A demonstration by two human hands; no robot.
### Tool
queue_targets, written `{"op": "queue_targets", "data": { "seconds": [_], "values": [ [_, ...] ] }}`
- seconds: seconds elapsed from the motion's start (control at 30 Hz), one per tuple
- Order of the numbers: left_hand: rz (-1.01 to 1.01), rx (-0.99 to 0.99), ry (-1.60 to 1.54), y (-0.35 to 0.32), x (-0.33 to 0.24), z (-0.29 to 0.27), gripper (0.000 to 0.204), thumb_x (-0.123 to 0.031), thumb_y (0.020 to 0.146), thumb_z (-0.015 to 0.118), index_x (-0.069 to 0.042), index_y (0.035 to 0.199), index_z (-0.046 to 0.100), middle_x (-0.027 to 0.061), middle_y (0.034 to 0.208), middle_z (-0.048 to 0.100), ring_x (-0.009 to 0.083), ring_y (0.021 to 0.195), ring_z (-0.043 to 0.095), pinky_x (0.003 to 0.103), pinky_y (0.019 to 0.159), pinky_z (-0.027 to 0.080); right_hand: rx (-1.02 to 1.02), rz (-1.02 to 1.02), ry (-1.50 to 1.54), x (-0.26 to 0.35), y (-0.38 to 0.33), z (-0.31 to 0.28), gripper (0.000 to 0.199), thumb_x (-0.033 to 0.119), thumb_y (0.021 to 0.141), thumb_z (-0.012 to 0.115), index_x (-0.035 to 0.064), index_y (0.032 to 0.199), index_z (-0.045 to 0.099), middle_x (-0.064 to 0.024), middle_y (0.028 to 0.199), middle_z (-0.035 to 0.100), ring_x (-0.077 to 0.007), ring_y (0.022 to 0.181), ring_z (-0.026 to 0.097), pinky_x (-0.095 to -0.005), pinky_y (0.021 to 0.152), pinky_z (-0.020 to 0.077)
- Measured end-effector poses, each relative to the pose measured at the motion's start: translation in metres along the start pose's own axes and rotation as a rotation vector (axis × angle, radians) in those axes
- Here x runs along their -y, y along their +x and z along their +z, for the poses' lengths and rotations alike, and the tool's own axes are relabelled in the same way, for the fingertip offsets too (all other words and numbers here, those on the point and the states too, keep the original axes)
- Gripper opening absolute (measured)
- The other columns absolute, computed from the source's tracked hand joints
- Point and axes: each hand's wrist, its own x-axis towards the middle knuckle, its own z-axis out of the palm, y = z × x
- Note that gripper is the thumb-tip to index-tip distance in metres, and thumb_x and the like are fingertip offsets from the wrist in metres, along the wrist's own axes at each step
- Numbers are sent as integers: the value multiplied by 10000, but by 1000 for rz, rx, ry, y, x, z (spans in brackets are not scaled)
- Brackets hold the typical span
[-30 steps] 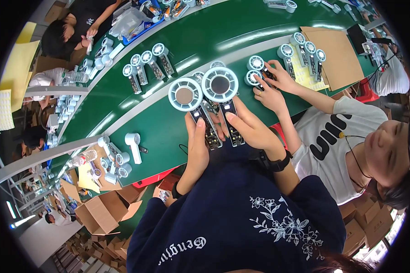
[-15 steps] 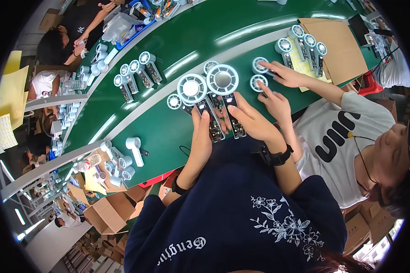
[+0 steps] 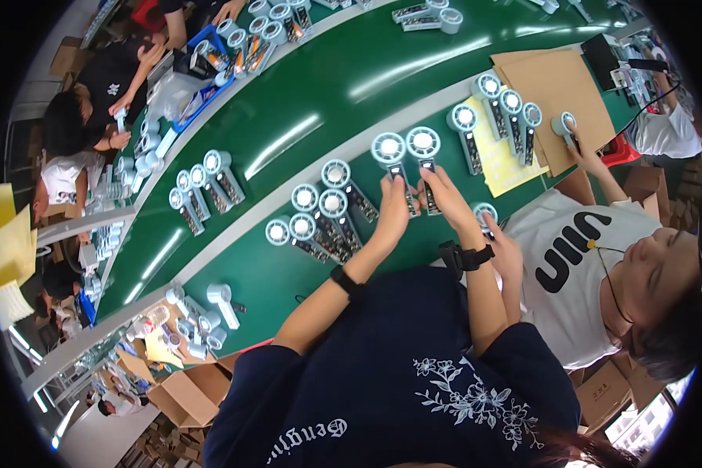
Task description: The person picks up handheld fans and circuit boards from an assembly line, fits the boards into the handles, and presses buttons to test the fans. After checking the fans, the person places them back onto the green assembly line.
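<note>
My left hand (image 3: 394, 207) is closed round the handle of a pale blue handheld fan (image 3: 388, 148), its dark circuit board exposed. A similar handheld fan (image 3: 423, 143) stands beside it, with my right hand (image 3: 443, 193) gripping its handle. Both round heads point away from me, side by side over the green table. Left of my hands lies a group of several open-handled fans (image 3: 333, 203). To the right, a co-worker's hand (image 3: 505, 251) holds a fan (image 3: 485, 214) near my right forearm.
The co-worker's other hand (image 3: 591, 162) holds a fan over cardboard sheets (image 3: 550, 78). Several fans lie on and beside a yellow sheet (image 3: 515, 178). A grey rail (image 3: 234, 226) crosses the green table (image 3: 249, 308); beyond it stands a row of fans (image 3: 199, 178). Cardboard boxes (image 3: 187, 398) sit lower left.
Both my hands have moved away from me and rightward with the two fans. The co-worker's hands have drawn apart, each now with a fan. More of the fans at left show.
</note>
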Motion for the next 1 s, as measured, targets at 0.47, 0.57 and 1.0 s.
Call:
{"op": "queue_targets", "data": {
  "seconds": [0.47, 0.57, 1.0],
  "values": [
    [128, 273, 891, 80, 10, 7, 432, -277, 952, 467, 72, 1201, 413, 215, 1076, 561, 286, 962, 576, 366, 839, 462, -341, -189, -776, 87, 26, -33, 446, 291, 943, 471, -15, 1266, 455, -134, 1080, 602, -206, 977, 586, -296, 854, 442],
    [317, 400, 792, 49, -51, -20, 359, -206, 934, 498, 16, 1216, 492, 178, 1125, 571, 275, 1032, 571, 361, 882, 440, -276, -246, -461, 136, 48, -24, 419, 285, 962, 417, -4, 1261, 470, -94, 1102, 603, -193, 983, 588, -285, 861, 444],
    [107, -701, 677, -68, -17, -207, 611, -301, 873, 615, -57, 1352, 324, 249, 1228, 383, 362, 1045, 510, 390, 883, 430, -11, -492, -1103, -3, 80, 133, 493, 361, 834, 633, 131, 1249, 501, -191, 1262, 453, -370, 1135, 439, -453, 932, 394]
  ]
}}
